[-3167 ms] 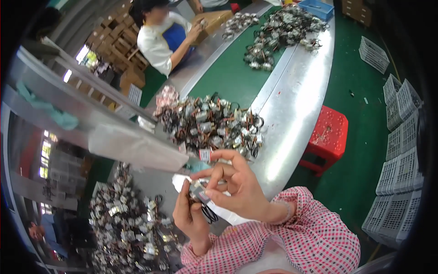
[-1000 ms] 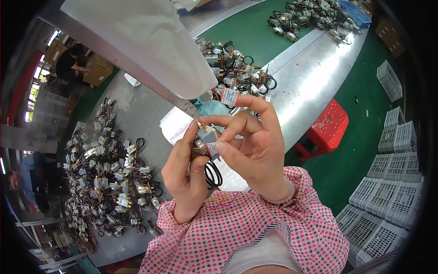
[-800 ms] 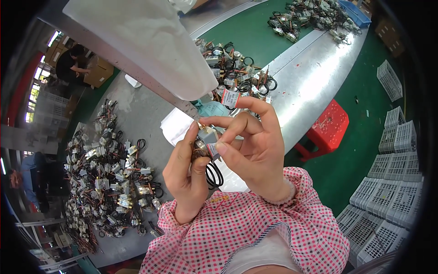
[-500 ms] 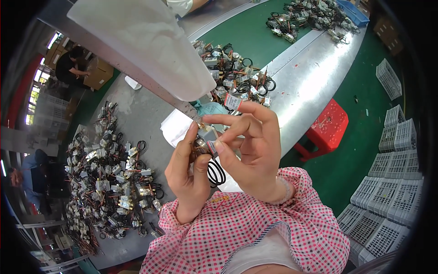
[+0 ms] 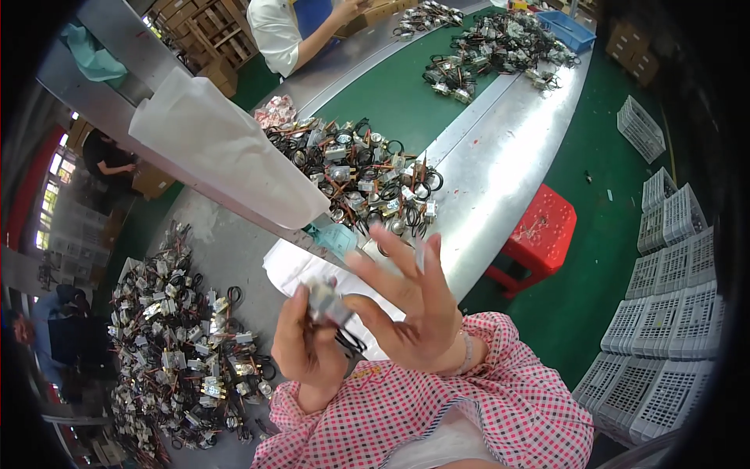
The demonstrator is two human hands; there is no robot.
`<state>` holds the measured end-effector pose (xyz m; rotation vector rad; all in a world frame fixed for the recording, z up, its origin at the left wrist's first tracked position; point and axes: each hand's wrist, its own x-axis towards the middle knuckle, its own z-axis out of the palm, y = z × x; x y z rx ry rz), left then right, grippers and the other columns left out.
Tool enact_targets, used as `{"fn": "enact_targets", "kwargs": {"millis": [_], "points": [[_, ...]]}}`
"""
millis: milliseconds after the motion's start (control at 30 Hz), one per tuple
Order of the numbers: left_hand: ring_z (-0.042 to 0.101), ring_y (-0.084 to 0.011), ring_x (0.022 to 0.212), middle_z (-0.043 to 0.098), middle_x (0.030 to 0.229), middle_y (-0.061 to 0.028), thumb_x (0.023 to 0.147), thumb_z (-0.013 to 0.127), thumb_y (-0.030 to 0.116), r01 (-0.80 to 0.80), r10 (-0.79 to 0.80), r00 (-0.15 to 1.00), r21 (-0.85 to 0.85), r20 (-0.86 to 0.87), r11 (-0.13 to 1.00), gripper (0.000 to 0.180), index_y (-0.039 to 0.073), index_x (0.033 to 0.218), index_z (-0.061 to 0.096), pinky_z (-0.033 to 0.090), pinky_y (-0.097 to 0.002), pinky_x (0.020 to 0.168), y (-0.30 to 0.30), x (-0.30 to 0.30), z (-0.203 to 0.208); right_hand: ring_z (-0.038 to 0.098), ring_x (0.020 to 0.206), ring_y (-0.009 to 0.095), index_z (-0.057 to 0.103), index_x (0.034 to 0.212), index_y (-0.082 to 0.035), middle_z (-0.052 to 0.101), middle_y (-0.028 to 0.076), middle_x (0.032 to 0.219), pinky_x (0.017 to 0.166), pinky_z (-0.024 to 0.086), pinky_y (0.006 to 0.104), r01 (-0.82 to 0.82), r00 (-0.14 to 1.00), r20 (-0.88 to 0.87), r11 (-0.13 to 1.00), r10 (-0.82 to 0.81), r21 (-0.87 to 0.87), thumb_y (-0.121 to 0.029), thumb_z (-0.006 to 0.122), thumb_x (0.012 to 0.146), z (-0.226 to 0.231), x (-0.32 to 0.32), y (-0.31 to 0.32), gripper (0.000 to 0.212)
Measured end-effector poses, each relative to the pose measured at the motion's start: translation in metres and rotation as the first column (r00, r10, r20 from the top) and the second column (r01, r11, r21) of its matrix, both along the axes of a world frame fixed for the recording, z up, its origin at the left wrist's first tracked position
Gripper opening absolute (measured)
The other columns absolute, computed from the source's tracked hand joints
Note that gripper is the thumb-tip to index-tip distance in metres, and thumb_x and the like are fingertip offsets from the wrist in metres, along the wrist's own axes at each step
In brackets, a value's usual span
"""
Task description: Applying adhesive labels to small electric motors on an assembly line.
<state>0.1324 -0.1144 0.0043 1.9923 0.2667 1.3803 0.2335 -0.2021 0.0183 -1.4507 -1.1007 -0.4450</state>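
My left hand pinches a small grey boxy part between thumb and fingers; it is smeared by motion. Beneath the part hangs a coiled black lead. Just right of it, my right hand has its fingers spread, the thumb tip close to the part; whether they touch I cannot tell. A small pale label appears to stick to one of its fingertips, seen nearly edge-on. Below both hands lies a white sheet on the grey tabletop.
Similar parts lie in heaps at left, ahead and far right. A metal bar draped with white cloth crosses ahead. A red stool and grey crates stand right. Another person's sleeve shows beyond.
My right fingers have come away from the part and spread apart. My left hand still grips the part, now slightly lower and to the left. The view has shifted, showing more of the far table.
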Motion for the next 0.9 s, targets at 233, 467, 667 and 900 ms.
{"fn": "enact_targets", "kwargs": {"millis": [233, 467, 667, 900], "points": [[0.050, -0.0199, 0.070, 0.043, 0.100, -0.0146, 0.076, 0.065, 0.015, 0.081, -0.111, 0.990, 0.299, 0.085, 0.951, 0.049, 0.010, 0.120, 0.044, 0.043, -0.0293, 0.058, 0.001, -0.010, 0.004, 0.055, 0.102, 0.031, -0.010, 0.134, 0.000, 0.054, 0.028, 0.106, 0.097, 0.031, 0.0439, -0.596, 0.529, -0.318, 0.611, 0.787, 0.522, -0.024, 0.063, 0.081, 0.001, 0.006, -0.001, 0.093], [0.047, -0.0206, 0.074, 0.045, 0.093, -0.0121, 0.072, 0.064, 0.006, 0.045, -0.130, 0.972, 0.386, 0.197, 0.921, 0.030, 0.007, 0.100, 0.054, 0.042, -0.0332, 0.061, 0.012, 0.002, 0.002, 0.061, 0.077, 0.025, -0.002, 0.135, -0.004, 0.058, 0.022, 0.094, 0.067, 0.050, 0.0330, -0.407, 0.757, -0.290, 0.770, 0.586, 0.491, -0.029, 0.061, 0.082, -0.007, 0.007, -0.003, 0.086], [0.050, -0.0293, 0.092, 0.055, 0.100, -0.0142, 0.078, 0.051, -0.002, -0.550, 0.660, 0.684, 0.374, -0.311, 0.747, 0.033, 0.000, 0.111, 0.051, 0.039, -0.0368, 0.080, 0.117, -0.067, -0.014, 0.057, 0.081, 0.019, 0.024, 0.129, -0.001, 0.060, 0.016, 0.094, 0.074, 0.047, 0.0286, 0.372, 0.846, -0.509, 0.861, -0.161, 0.347, -0.012, 0.059, 0.084, -0.047, 0.131, 0.035, 0.058], [0.048, -0.0336, 0.104, 0.049, 0.112, -0.0172, 0.081, 0.049, 0.003, -0.649, 0.670, 0.358, 0.343, -0.651, 0.679, 0.030, 0.000, 0.111, 0.050, 0.040, -0.0384, 0.087, 0.188, -0.135, -0.099, 0.060, 0.084, 0.026, 0.026, 0.128, -0.002, 0.060, 0.013, 0.105, 0.076, 0.045, 0.0331, 0.415, 0.767, -0.408, 0.868, -0.496, -0.274, -0.013, 0.056, 0.083, -0.155, 0.194, 0.072, 0.055]]}}
